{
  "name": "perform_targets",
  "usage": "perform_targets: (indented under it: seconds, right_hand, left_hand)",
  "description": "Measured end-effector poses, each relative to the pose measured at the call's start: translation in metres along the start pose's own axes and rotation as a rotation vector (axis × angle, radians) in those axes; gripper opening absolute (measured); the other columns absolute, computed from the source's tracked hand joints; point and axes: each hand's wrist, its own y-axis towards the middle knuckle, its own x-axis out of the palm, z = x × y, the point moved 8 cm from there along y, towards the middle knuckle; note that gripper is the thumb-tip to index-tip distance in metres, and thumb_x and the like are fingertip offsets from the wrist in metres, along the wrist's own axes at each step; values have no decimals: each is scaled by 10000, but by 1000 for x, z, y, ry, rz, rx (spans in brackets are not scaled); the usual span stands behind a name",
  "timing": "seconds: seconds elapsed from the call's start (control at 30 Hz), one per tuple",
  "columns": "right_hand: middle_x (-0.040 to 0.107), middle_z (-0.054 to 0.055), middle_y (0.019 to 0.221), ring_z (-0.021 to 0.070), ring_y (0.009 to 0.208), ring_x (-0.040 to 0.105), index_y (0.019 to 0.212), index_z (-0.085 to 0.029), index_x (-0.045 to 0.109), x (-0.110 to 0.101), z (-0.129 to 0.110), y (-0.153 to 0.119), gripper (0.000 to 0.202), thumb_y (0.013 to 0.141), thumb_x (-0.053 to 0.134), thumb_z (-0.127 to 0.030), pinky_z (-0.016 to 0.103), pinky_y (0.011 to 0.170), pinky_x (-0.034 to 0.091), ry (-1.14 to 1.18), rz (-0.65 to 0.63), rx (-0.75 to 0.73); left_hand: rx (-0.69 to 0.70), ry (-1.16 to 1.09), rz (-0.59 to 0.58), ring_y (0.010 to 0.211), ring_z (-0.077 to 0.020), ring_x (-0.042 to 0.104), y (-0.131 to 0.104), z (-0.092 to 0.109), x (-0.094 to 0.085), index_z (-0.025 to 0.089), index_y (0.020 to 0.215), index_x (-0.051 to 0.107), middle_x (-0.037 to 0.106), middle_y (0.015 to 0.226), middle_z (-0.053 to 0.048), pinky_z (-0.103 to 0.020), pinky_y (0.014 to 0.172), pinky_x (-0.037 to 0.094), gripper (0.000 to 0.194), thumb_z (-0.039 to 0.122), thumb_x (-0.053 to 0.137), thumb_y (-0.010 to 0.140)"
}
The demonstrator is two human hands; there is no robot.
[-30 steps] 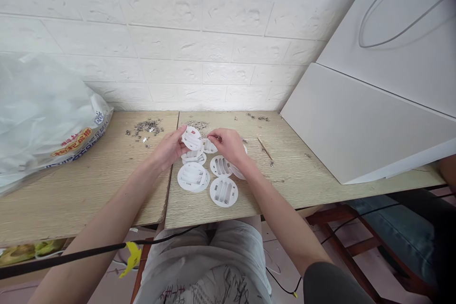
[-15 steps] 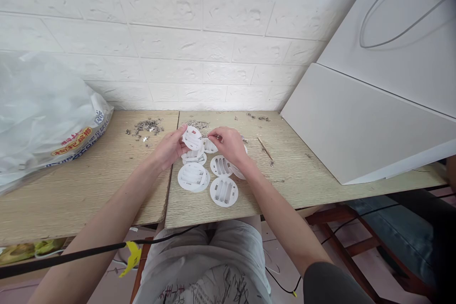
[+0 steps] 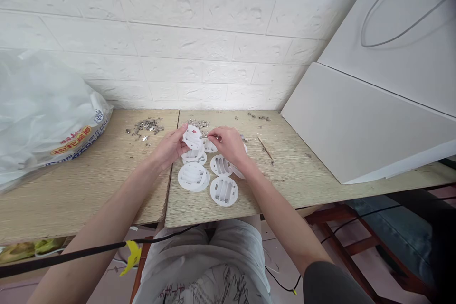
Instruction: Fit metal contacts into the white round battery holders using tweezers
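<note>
My left hand [image 3: 171, 148] grips a round white plastic disc [image 3: 193, 137] by its left edge, tilted above other discs. Just right of it, my right hand [image 3: 227, 142] has thumb and forefinger pinched near the disc's right edge; what sits between the fingertips is too small to make out. Below the hands lie several white discs with long slots, among them a stacked pair [image 3: 192, 176], one in the middle [image 3: 221, 165] and one nearest the front edge [image 3: 224, 192]. Part of another disc is hidden under my right hand.
Small metal pieces lie in a pile [image 3: 148, 126] at left and another pile [image 3: 198, 124] behind the discs. A thin wooden stick [image 3: 265, 148] rests at right. A filled plastic bag [image 3: 50, 114] stands far left, a white panel [image 3: 370, 128] at right. A wall closes off the back.
</note>
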Motion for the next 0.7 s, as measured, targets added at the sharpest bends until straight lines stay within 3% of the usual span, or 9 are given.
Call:
perform_targets:
  seconds: [0.47, 0.7]
  right_hand:
    - [694, 26, 863, 145, 763, 587, 873, -196, 688, -1, -1, 1, 162, 855, 527, -185, 265, 686, 376, -32, -2, 7]
    - [689, 27, 856, 156, 773, 580, 873, -202, 689, 0, -5, 0, 166, 873, 523, -205, 282, 709, 352, -115, 4, -9]
  left_hand:
    - [13, 12, -5, 855, -187, 644, -2, 1, 2, 113, 939, 663, 686, 939, -127, -295, 754, 536, 302, 380, 560, 843]
    - [51, 103, -47, 818, -192, 627, -7, 6, 10, 128, 964, 662, 675, 914, -99, -285, 690, 514, 350, 405, 648, 751]
